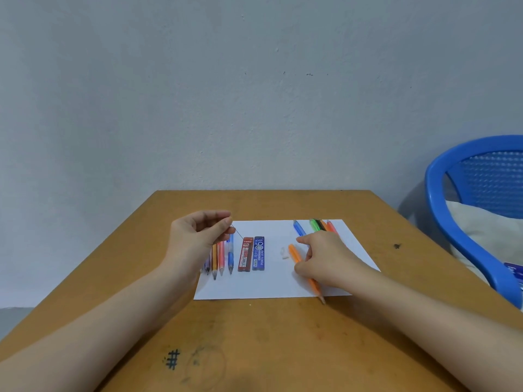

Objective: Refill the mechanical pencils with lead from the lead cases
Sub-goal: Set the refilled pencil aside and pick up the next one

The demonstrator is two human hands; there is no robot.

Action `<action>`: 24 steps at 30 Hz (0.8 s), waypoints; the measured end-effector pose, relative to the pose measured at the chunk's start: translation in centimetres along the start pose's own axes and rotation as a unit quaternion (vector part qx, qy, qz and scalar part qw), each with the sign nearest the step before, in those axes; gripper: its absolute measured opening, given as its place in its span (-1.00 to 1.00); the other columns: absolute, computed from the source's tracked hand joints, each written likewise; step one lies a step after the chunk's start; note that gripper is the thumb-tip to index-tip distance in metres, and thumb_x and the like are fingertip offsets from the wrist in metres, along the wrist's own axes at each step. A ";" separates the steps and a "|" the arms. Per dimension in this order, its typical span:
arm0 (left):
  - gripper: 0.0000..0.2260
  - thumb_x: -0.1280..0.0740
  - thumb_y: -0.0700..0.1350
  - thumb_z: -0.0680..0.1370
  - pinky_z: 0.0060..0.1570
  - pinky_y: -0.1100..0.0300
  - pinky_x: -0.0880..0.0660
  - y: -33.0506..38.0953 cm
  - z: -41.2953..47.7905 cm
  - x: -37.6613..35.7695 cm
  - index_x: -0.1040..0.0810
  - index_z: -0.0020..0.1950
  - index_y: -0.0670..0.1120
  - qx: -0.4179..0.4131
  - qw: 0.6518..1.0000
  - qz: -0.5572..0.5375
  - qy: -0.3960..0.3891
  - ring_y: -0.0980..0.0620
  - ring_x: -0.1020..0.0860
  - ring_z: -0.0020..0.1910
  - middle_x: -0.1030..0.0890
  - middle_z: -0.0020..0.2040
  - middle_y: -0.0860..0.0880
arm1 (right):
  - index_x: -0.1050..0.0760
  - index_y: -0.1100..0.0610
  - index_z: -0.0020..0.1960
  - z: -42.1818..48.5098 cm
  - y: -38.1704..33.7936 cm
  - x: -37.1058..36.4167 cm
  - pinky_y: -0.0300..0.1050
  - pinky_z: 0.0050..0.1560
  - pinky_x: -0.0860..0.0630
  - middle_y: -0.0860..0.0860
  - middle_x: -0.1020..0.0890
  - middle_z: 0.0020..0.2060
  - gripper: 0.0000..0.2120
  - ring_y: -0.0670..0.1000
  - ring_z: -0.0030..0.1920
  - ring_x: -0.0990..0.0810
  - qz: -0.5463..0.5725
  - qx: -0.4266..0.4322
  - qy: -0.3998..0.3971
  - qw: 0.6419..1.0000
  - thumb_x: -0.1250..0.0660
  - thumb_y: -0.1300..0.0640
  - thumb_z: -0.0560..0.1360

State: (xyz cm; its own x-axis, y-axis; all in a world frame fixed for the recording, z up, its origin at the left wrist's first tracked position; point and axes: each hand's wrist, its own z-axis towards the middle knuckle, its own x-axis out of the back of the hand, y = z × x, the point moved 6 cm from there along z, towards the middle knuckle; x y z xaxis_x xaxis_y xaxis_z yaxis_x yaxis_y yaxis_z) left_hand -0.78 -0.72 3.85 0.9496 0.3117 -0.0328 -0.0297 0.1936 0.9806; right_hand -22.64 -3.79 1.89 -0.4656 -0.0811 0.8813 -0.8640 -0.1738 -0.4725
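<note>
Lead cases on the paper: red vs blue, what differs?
Colour: the red lead case is dark red, the blue lead case is blue.
Print: the blue case shows a large "0.5" and "PENCIL LEAD"; the red case's print is too small to read.
Place: the red case lies nearer the left hand, whose pinched lead ends by its top, not the blue case's.
Shared: both lie flat on the white paper, side by side, parallel and similar in size.

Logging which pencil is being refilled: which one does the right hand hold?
The orange pencil, lying slantwise by itself under the right hand, which grips it. The other pencils lie in side-by-side groups at left and far right.
</note>
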 end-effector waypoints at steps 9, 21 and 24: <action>-0.92 -0.38 -0.22 0.49 -0.35 0.36 -0.54 0.8 -0.4 0.3 -0.62 -0.05 -0.09 -0.010 0.998 -0.056 0.022 0.14 -0.66 -0.28 -0.69 -0.25 -0.03 | -0.50 0.06 0.30 -0.7 -1.1 1.9 -0.25 -0.26 -0.38 -0.08 -0.50 -0.36 -0.58 -0.12 -0.35 -0.43 0.092 0.080 0.083 0.989 -0.33 0.20 0.44; -0.91 -0.37 -0.24 0.49 -0.35 0.36 -0.55 1.5 -0.6 0.7 -0.61 -0.06 -0.08 0.008 0.989 -0.140 0.046 0.12 -0.66 -0.27 -0.69 -0.29 0.01 | -0.61 -0.03 0.12 -2.3 -3.5 2.5 -0.41 -0.19 -0.33 -0.25 -0.42 -0.30 -0.74 -0.18 -0.25 -0.45 0.021 0.218 0.159 0.963 -0.36 0.16 0.46; -0.91 -0.37 -0.24 0.49 -0.34 0.36 -0.55 1.5 -0.6 0.7 -0.61 -0.05 -0.08 0.009 0.988 -0.148 0.042 0.11 -0.67 -0.26 -0.69 -0.28 0.00 | -0.62 -0.03 0.12 -2.5 -3.7 2.7 -0.41 -0.22 -0.32 -0.28 -0.42 -0.30 -0.74 -0.19 -0.26 -0.44 0.025 0.227 0.170 0.959 -0.37 0.17 0.45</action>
State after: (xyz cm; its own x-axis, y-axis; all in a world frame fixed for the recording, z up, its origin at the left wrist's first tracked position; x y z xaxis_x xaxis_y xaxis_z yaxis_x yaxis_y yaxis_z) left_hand -0.38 0.37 5.20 0.8866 0.3206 -0.3334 0.2510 0.2720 0.9290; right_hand -21.20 -0.91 5.97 -0.6061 0.2100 0.7672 -0.7024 -0.5939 -0.3924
